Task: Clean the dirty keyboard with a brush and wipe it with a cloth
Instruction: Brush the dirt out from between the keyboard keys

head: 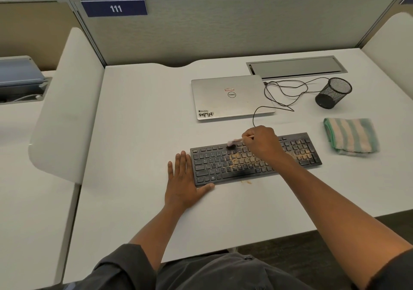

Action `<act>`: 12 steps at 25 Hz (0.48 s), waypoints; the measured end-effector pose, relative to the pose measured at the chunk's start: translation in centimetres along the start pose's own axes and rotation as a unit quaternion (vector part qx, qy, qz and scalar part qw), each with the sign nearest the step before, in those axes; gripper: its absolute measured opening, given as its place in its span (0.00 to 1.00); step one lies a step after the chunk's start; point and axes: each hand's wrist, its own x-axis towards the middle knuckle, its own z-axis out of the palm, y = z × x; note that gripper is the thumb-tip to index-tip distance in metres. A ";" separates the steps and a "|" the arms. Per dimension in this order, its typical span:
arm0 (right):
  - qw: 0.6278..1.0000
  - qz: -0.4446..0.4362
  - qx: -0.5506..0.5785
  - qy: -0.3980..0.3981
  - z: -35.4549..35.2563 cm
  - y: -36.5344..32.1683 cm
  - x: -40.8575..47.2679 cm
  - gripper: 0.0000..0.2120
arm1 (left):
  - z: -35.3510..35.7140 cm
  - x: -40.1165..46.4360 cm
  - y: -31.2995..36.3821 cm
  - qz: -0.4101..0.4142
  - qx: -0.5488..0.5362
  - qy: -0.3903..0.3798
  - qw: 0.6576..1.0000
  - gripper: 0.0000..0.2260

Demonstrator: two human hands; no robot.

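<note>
The right hand [260,142] pinches a small brush [233,143], bristles down on the top key rows of the keyboard [254,158] just left of its knuckles. The left hand [186,184] lies flat and open, bracing the board's near corner. The folded cloth [350,136] waits beyond the right hand, untouched. A hard flick could scatter the tan crumbs [237,161] onto the desk [138,119], or toward the laptop [230,97] behind. The brush tip is blurred, perhaps moving; the forearm hides the middle keys.
</note>
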 end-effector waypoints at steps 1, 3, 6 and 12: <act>1.000 -0.006 0.011 -0.001 0.1 -0.2 -0.1 0.10 | 0.0 0.0 0.0 0.000 -0.002 0.001 1.000 0.56; 0.999 -0.024 -0.005 -0.028 0.3 -0.6 -0.5 0.09 | 0.0 0.0 0.0 0.000 0.000 -0.001 1.000 0.56; 0.995 -0.027 -0.058 -0.081 0.0 -0.5 -0.6 0.09 | 0.0 0.1 0.0 -0.002 0.007 -0.007 1.000 0.57; 0.997 -0.034 -0.037 -0.051 -0.2 -0.5 -0.9 0.08 | 0.0 0.1 0.0 -0.003 0.014 -0.004 1.000 0.57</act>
